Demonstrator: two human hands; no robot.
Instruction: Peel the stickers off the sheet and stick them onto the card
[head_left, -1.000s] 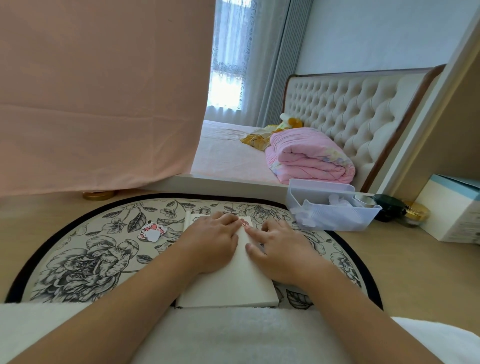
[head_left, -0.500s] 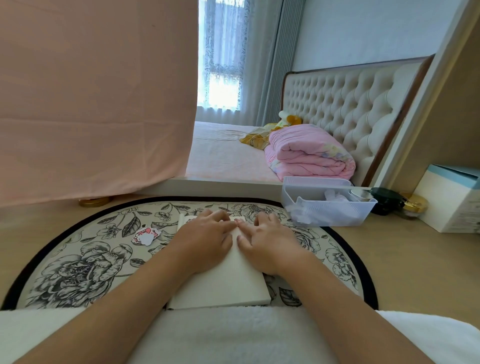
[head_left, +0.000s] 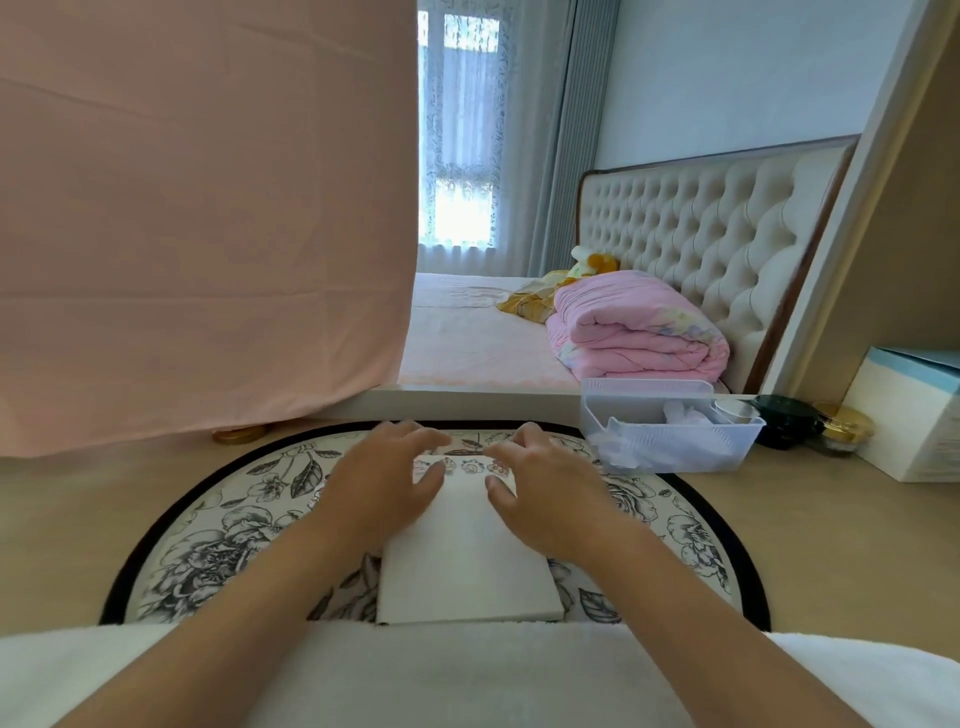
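The white card (head_left: 467, 561) lies flat on a round flowered mat (head_left: 218, 551), its near edge touching a white towel (head_left: 467, 670). A row of small stickers (head_left: 474, 467) runs along the card's far edge. The left hand (head_left: 384, 493) rests on the far left corner, fingers spread and loose. The right hand (head_left: 550, 493) sits at the far right corner with bent fingers near the stickers; whether it pinches one I cannot tell, as the fingertips are blurred. A clear plastic basket (head_left: 675, 452) stands just beyond the mat on the right, a box (head_left: 909, 415) farther right, and a pink cloth (head_left: 208, 208) hangs on the left.
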